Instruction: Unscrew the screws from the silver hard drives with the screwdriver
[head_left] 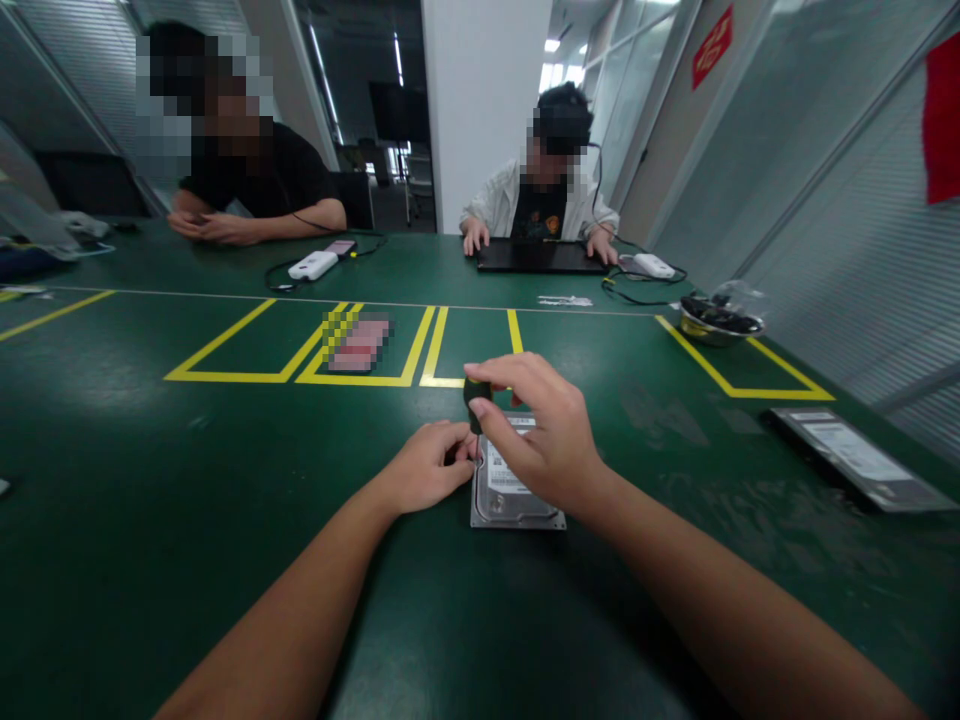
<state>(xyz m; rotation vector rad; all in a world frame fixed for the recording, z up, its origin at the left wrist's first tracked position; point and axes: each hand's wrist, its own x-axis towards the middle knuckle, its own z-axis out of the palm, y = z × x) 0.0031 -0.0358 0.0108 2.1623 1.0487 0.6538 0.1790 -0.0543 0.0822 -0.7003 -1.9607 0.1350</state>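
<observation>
A silver hard drive [517, 508] with a white label lies flat on the green table in front of me. My right hand [551, 430] reaches over it, thumb and fingers closed around the dark handle of a screwdriver [477, 400]. The screwdriver stands roughly upright above the drive's left edge; its tip is hidden. At that same edge, my left hand [427, 465] has its thumb and fingers drawn together in a pinch, just below the handle. What sits between those fingertips I cannot make out.
On the right lie another drive-like device [862, 460] and a metal bowl [720, 325] of dark parts. Yellow tape [360, 380] marks boxes across the table, one with a blurred pink item [361, 345]. Opposite, one person handles a black panel [540, 257]; another leans beside a white device [313, 265].
</observation>
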